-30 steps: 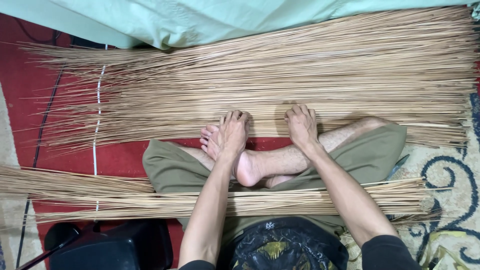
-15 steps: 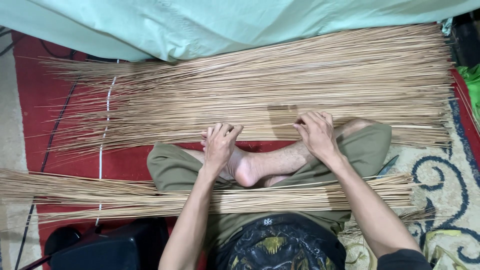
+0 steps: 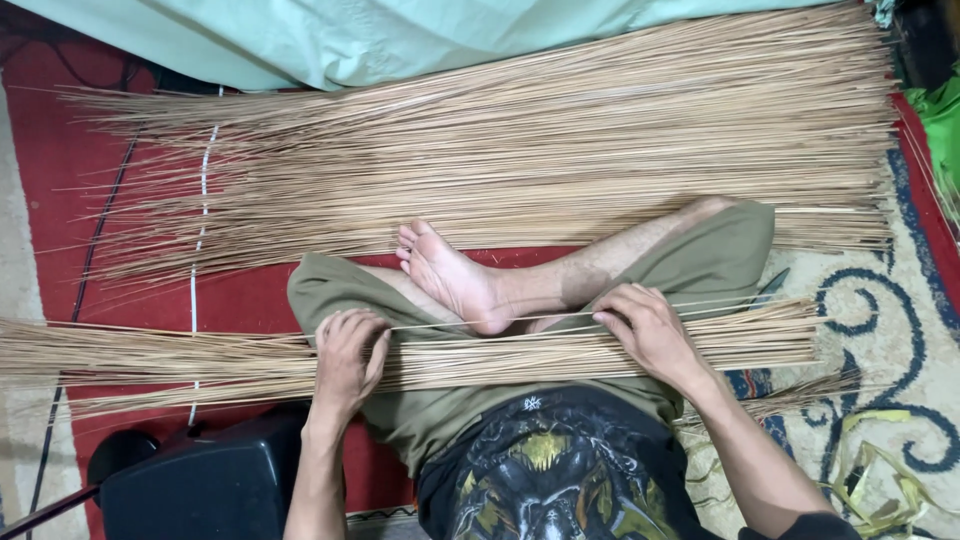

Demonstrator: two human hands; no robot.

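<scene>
I sit cross-legged with a long bundle of thin tan sticks (image 3: 150, 350) lying across my lap. My left hand (image 3: 345, 362) rests on this bundle with its fingers curled. My right hand (image 3: 652, 335) lies on the bundle further right. A single thin stick (image 3: 490, 322) stretches between the fingertips of both hands, just above the bundle and below my bare foot (image 3: 450, 275). Beyond my legs, a wide flat layer of the same sticks (image 3: 520, 150) is spread over the floor.
A pale green cloth (image 3: 350, 35) covers the far edge. A red carpet (image 3: 60, 180) lies under the sticks, with a white cord (image 3: 197, 250) crossing it. A patterned rug (image 3: 880, 330) is at the right, a black box (image 3: 210, 480) at the lower left.
Both hands have come back from the near edge of the spread layer to the bundle on my lap. They now hold one thin stick between them.
</scene>
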